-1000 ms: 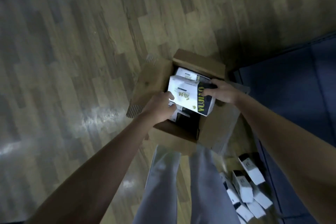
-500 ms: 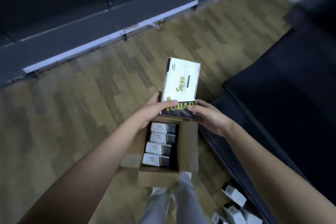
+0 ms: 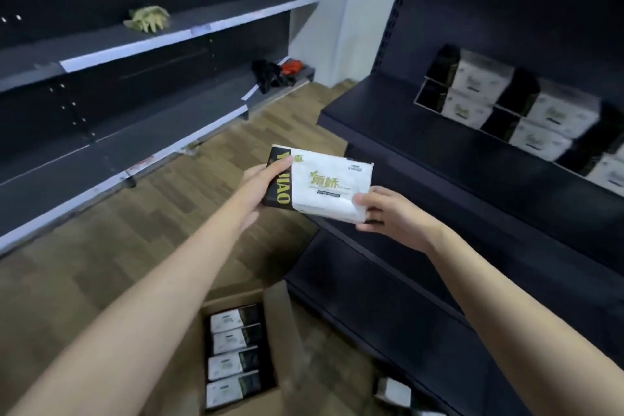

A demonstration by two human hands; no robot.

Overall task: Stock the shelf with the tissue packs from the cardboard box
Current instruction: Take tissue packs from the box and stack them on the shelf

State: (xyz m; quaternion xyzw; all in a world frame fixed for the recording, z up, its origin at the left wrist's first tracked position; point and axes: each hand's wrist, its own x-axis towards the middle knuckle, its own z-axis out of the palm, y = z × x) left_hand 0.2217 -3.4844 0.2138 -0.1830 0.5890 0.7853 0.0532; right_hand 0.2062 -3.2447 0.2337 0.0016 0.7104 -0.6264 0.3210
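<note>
A tissue pack (image 3: pixel 324 184) is held in the air between both hands, above the wood floor (image 3: pixel 111 246). The left hand (image 3: pixel 260 184) grasps its black end, thumb on top; the right hand (image 3: pixel 388 213) pinches its white corner. Below, the open cardboard box (image 3: pixel 283 331) holds four more packs. To the right, the dark shelf (image 3: pixel 388 111) carries stacked packs (image 3: pixel 506 101).

White-and-black tissue pack (image 3: pixel 326 186) held flat above the floor, cardboard box (image 3: pixel 280 324) open below — four packs (image 3: pixel 233 358) inside
</note>
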